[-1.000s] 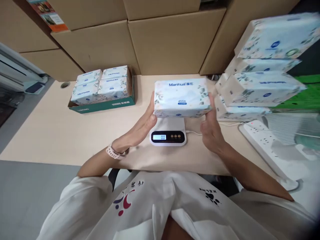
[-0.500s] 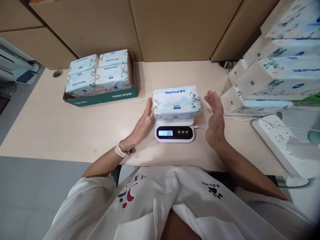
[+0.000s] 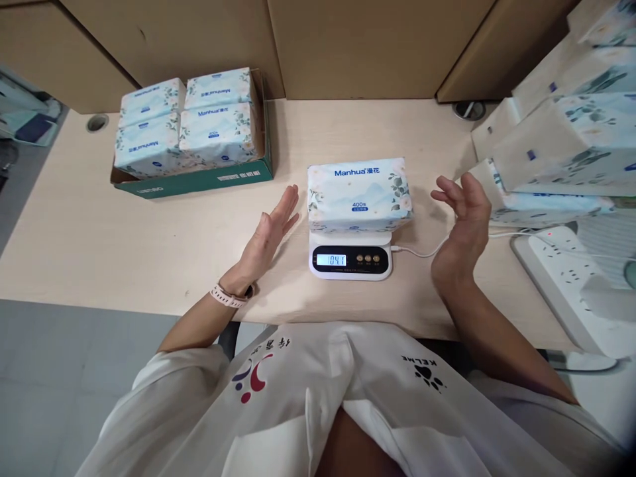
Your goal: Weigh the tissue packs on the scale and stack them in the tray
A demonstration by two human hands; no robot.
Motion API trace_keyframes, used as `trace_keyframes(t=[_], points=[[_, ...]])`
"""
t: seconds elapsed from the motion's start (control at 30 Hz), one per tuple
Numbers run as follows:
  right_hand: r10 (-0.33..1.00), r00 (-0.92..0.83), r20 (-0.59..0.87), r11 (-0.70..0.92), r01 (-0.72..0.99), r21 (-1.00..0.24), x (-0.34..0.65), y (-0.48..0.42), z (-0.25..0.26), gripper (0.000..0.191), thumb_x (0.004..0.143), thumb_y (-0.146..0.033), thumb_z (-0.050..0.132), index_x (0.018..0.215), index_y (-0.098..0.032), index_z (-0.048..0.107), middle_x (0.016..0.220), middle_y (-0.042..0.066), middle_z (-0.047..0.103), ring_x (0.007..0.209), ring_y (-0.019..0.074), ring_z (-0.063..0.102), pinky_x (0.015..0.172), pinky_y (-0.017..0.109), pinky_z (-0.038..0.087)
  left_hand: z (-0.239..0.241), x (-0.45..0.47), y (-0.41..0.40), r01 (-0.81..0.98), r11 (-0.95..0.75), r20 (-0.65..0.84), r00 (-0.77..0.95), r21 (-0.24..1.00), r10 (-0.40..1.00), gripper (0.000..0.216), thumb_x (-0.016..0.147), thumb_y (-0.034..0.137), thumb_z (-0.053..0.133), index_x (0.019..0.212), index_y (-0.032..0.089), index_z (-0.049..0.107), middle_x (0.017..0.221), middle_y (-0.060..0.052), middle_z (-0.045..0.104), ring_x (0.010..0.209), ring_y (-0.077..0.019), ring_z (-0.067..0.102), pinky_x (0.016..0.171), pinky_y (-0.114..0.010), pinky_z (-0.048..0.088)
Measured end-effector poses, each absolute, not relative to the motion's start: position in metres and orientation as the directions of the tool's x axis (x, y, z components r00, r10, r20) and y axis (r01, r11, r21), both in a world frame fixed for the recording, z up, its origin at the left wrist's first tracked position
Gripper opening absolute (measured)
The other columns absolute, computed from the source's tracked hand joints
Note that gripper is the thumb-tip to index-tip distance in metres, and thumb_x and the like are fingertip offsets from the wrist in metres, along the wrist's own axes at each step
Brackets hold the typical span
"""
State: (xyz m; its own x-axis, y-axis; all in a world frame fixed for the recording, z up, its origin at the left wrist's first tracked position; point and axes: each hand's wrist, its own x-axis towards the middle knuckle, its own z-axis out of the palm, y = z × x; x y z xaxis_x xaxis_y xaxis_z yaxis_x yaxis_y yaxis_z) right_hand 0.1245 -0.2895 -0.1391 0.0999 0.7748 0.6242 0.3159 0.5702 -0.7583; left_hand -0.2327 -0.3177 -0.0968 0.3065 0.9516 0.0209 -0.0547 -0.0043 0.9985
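Note:
A white tissue pack [image 3: 358, 193] with blue lettering lies on a small white scale [image 3: 350, 254], whose lit display shows a reading. My left hand [image 3: 268, 235] is open, palm turned up, a short way left of the pack and not touching it. To the pack's right, my right hand [image 3: 460, 215] is open too, its fingers slightly curled, clear of the pack and empty.
A green-sided cardboard tray [image 3: 199, 182] with several tissue packs sits at the back left. A tall stack of tissue packs [image 3: 556, 152] stands at the right, beside a white power strip [image 3: 561, 278]. Brown cartons [image 3: 348, 46] line the back of the desk.
Both hands set the tissue pack down on the scale, let go and drew apart sideways. The display changed from zero to a reading.

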Motion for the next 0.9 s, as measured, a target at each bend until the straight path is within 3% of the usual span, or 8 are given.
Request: trace_keyframes(t=[0.2, 0.37, 0.7, 0.9], points=[[0.755, 0.112, 0.646, 0.588, 0.322, -0.742, 0.125, -0.289, -0.139, 0.059, 0.114, -0.062, 0.036, 0.165, -0.039, 0.057, 0.152, 0.009, 0.073, 0.13, 0.033, 0.078, 0.123, 0.073, 0.051, -0.102, -0.235, -0.318, -0.027, -0.04, 0.046, 0.33, 0.999, 0.943, 0.085, 0.104, 0.093, 0.024, 0.175, 0.05, 0.04, 0.193, 0.011, 0.016, 0.183, -0.0309, 0.0, 0.149, -0.061, 0.012], [0.729, 0.112, 0.676, 0.617, 0.322, -0.718, 0.124, -0.289, -0.136, 0.059, 0.114, -0.06, 0.035, 0.165, -0.04, 0.059, 0.149, 0.009, 0.074, 0.139, 0.0361, 0.073, 0.12, 0.072, 0.052, -0.103, -0.236, -0.318, -0.013, -0.043, 0.045, 0.353, 0.999, 0.935, 0.085, 0.104, 0.092, 0.023, 0.177, 0.05, 0.036, 0.193, 0.012, 0.015, 0.182, -0.0315, -0.002, 0.149, -0.06, 0.013], [0.721, 0.121, 0.682, 0.628, 0.303, -0.717, 0.118, -0.293, -0.128, 0.055, 0.116, -0.048, 0.035, 0.163, -0.039, 0.062, 0.148, 0.009, 0.075, 0.14, 0.0334, 0.072, 0.118, 0.066, 0.055, -0.103, -0.235, -0.318, 0.014, -0.039, 0.031, 0.374, 0.999, 0.927, 0.086, 0.105, 0.091, 0.021, 0.179, 0.049, 0.032, 0.193, 0.012, 0.013, 0.183, -0.0313, 0.001, 0.149, -0.059, 0.014], [0.822, 0.097, 0.561, 0.478, 0.416, -0.774, 0.114, -0.303, -0.119, 0.057, 0.117, -0.052, 0.031, 0.15, -0.032, 0.074, 0.14, 0.007, 0.081, 0.133, 0.0301, 0.075, 0.125, 0.063, 0.048, -0.102, -0.233, -0.318, 0.026, -0.02, 0.008, 0.385, 0.999, 0.923, 0.089, 0.104, 0.093, 0.022, 0.18, 0.047, 0.029, 0.194, 0.011, 0.011, 0.183, -0.0321, 0.001, 0.149, -0.059, 0.013]])
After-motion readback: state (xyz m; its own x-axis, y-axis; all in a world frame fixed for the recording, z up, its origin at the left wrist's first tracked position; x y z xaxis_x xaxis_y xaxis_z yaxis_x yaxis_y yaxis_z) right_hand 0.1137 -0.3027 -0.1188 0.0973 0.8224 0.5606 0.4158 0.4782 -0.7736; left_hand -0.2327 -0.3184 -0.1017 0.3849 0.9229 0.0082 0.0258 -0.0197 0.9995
